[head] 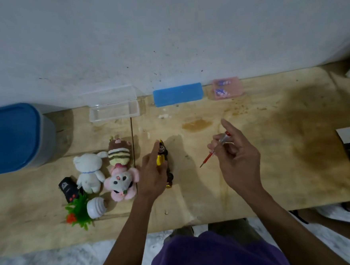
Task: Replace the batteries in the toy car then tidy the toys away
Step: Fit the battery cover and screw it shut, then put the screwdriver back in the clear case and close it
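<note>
A yellow and black toy car (pixel 165 164) lies on its side on the wooden table (pixel 274 146), wheels facing right. My left hand (pixel 153 173) rests against its left side, fingers around the body. My right hand (pixel 237 159) hovers to the right of the car and grips a red screwdriver (pixel 213 150) with a clear handle, tip pointing down-left, apart from the car. A pink tray (pixel 226 88) with batteries sits by the wall.
Left of the car lie a white plush (pixel 89 172), a pink and brown plush (pixel 120 171), a black remote (pixel 68 189), a small plastic plant (pixel 79 211) and a white ribbed piece (pixel 96 207). A blue-lidded bin (pixel 13 137), a clear open case (pixel 113 108) and a blue box (pixel 177 94) stand behind.
</note>
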Demonstrator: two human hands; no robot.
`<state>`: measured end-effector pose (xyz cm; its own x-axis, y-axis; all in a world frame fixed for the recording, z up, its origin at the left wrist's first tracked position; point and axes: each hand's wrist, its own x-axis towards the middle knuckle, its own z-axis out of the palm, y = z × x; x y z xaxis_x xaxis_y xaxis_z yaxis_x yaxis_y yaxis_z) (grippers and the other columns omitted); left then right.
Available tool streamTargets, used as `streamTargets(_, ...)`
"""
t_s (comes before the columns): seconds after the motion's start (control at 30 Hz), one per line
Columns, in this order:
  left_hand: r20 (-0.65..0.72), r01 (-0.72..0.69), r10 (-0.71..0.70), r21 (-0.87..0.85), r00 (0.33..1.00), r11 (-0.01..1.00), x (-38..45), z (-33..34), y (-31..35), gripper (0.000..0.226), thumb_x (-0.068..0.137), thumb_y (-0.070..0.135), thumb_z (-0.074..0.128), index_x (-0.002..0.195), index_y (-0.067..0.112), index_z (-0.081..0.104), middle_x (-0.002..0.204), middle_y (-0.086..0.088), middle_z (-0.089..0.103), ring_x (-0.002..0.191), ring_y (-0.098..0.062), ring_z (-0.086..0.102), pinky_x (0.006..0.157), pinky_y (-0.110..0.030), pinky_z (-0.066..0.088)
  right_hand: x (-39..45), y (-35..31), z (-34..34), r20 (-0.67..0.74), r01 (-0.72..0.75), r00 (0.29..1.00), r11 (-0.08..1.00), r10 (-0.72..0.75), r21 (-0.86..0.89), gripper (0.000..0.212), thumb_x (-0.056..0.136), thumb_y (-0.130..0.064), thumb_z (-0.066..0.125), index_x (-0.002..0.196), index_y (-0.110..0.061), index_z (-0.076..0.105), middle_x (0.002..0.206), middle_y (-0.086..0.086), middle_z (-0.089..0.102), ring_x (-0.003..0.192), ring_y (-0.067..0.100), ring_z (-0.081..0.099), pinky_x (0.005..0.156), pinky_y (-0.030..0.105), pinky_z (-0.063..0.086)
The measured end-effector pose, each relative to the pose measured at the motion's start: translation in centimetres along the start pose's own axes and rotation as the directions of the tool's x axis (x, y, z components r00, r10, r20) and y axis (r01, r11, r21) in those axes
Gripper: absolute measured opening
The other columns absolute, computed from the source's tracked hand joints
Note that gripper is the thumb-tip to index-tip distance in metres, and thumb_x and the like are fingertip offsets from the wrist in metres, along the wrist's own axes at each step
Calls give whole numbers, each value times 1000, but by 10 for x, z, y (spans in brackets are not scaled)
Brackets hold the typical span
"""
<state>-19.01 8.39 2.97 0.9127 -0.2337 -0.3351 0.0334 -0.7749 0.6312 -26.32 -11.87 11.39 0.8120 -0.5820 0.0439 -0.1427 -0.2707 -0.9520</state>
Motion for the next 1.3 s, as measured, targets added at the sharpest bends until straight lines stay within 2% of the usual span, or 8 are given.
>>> streamTargets(0.13, -78, 72, -79, -88, 994, 994, 0, 3, 5, 77, 92, 33, 68, 156, 31, 27, 133, -13, 58, 120, -31, 55, 94, -41, 46, -7, -1, -4, 3, 4, 1000, 1000, -4, -10, 52, 92, -5, 68, 142, -12, 53, 98, -3, 72, 80, 6, 73, 78, 20, 58)
streamTargets(0.3, 27, 92, -88, -176, 996, 980, 5, 17, 12, 64, 90, 45, 67, 148, 26, 47, 130, -6, 67, 120, -28, 61, 89, -30, 45, -26, -5, -9, -15, 4, 1000, 999, -5, -54, 53, 92, -6, 68, 142, -13, 52, 100, -2, 73, 84, 4, 73, 75, 17, 58)
streamTargets(0.47, 23, 223, -223, -3, 975, 975, 7, 32, 28, 72, 84, 56, 68, 148, 40, 41, 122, -14, 53, 109, -37, 59, 88, -40, 47, -49, -7, -9, -63, -30, 998, 997, 26, -66, 52, 92, -7, 68, 142, -12, 52, 98, -9, 72, 83, 3, 73, 73, 13, 56)
streamTargets(0.7, 18, 201, -212, 240, 977, 950, 6, 48, 47, 66, 86, 58, 64, 146, 41, 41, 126, -12, 43, 118, -38, 49, 78, -45, 47, -48, -4, -16, -62, -117, 991, 993, 115, -16, 53, 92, -10, 69, 141, -21, 53, 97, -15, 71, 81, 1, 72, 74, 17, 58)
streamTargets(0.9, 50, 168, -187, 261, 981, 951, 14, 51, 43, 69, 91, 56, 59, 152, 38, 34, 128, -15, 41, 117, -41, 47, 90, -48, 48, -17, 9, -25, 18, -198, 980, 979, 198, 46, 48, 93, -14, 69, 138, -21, 54, 98, -13, 71, 85, -5, 69, 75, 14, 57)
streamTargets(1.03, 108, 177, -201, 198, 974, 964, 17, 42, 37, 77, 85, 51, 71, 152, 33, 38, 130, -17, 44, 116, -40, 55, 102, -41, 45, 4, 30, -29, 68, -362, 932, 923, 356, 133, 38, 88, -20, 75, 122, -20, 58, 98, -6, 75, 85, 9, 74, 75, 36, 62)
streamTargets(1.2, 71, 214, -227, 156, 971, 964, 10, 41, 39, 76, 81, 52, 75, 149, 33, 44, 127, -15, 48, 114, -35, 56, 98, -41, 49, 23, 44, -20, 139, -585, 810, 772, 570, 247, 22, 86, -21, 77, 104, -13, 66, 92, 9, 76, 73, 16, 76, 66, 29, 59)
streamTargets(1.3, 50, 202, -213, 160, 976, 966, 2, 38, 37, 73, 85, 55, 69, 148, 29, 45, 128, -13, 48, 116, -33, 54, 97, -43, 49, 28, 49, -8, 161, -651, 756, 705, 634, 281, 12, 88, -21, 76, 97, -22, 69, 91, 9, 75, 70, 17, 74, 67, 35, 59)
